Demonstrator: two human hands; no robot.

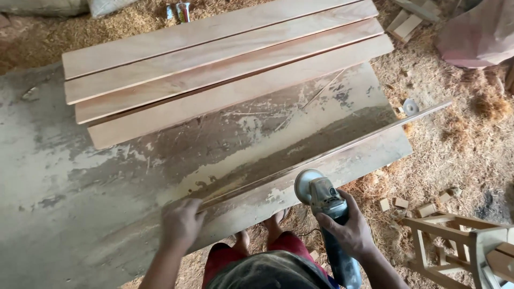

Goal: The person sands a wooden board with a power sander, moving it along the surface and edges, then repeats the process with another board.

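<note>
Wooden strip [321, 155] runs lower-left to upper-right; left hand [182, 222] presses it; right hand [350, 230] grip clenches grinder [324, 200]

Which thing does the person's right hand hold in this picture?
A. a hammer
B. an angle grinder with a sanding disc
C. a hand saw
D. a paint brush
B: the right hand grips the body of an angle grinder, whose round disc meets the thin wooden strip that the left hand presses down.

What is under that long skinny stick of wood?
The thin wood strip lies on a big worn board. The left hand presses its near end, hiding that bit. The far end sticks out over the sawdust floor.
</note>
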